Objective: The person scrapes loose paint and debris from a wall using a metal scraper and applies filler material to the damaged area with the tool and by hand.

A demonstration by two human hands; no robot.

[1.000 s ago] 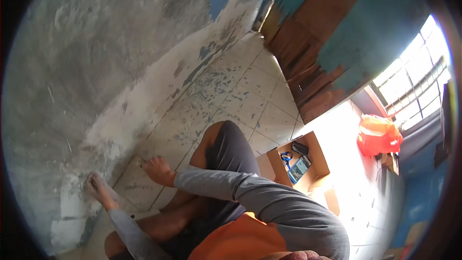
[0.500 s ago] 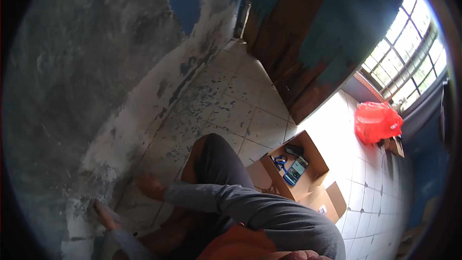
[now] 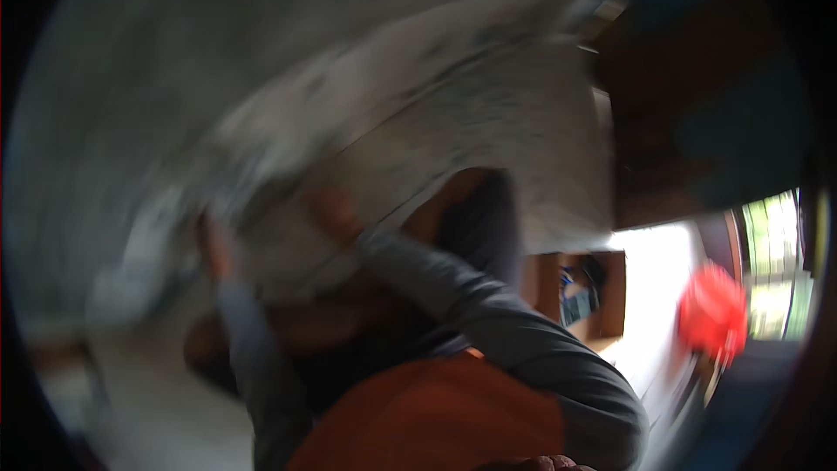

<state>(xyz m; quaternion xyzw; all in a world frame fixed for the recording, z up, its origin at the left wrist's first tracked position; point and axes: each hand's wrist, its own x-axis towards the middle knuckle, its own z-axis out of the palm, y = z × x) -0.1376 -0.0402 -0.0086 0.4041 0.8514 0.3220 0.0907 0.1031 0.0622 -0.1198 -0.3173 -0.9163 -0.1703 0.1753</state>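
Note:
The whole picture is smeared by motion. My left hand [image 3: 218,249] reaches to the foot of the grey, patchy wall [image 3: 192,105], close to where it meets the floor. Its fingers are too blurred to read, and a dark spot at their tips cannot be made out. To its right, my right hand [image 3: 334,212] hovers over or rests on the tiled floor [image 3: 488,113]; contact is unclear and its fingers are smeared too. Both arms wear grey sleeves. My bent knee [image 3: 479,201] stands just right of the right hand.
An open cardboard box [image 3: 615,301] lies right of my leg, with a phone [image 3: 577,307] and small dark and blue things inside. Beyond it are a red plastic bag [image 3: 713,310] and a barred window [image 3: 774,262]. A brown and teal door-like panel [image 3: 689,113] stands at the far right.
My view has swung round, so the wall, box and bag sit elsewhere in the picture. Both hands appear higher up; the left is still at the wall's foot, the right still beside it.

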